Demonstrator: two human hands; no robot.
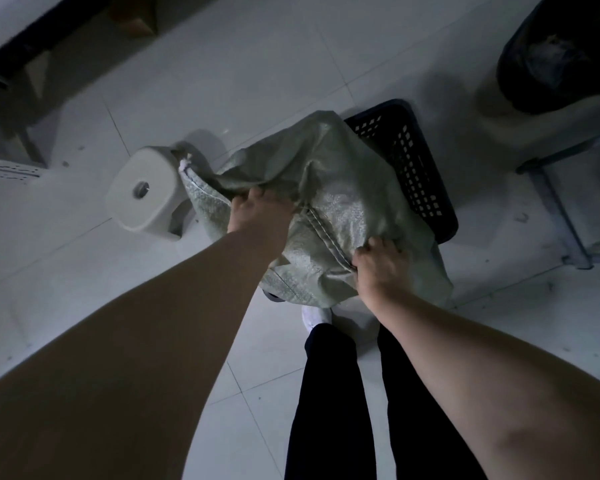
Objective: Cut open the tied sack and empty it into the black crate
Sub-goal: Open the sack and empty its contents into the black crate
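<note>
Head view, single frame, dim light.

- Sack: grey-green woven material, draped over the near-left part of the black crate on the tiled floor.
- The stitched seam edge lay nearest the person. It ran diagonally from a corner beside the white stool down to the right.
- The long axis ran from that seam away from the person, up over the crate rim. The far end pointed toward the crate; the mouth was hidden.
- Left hand: fingers curled tight, gripping a bunch of fabric at the seam.
- Right hand: fingers hooked over the seam lower down, clamping it. The two hands were apart along the same edge.
- Crate: perforated right wall and far corner were exposed. The interior was covered by the sack, so its contents could not be told.
- Sack contents: not visible. The fabric looked slack and creased.
- Bin at top right had a dark liner. There was pale crumpled matter inside, too blurred to identify.
- Dark trousers and one white shoe showed below the sack.
</note>
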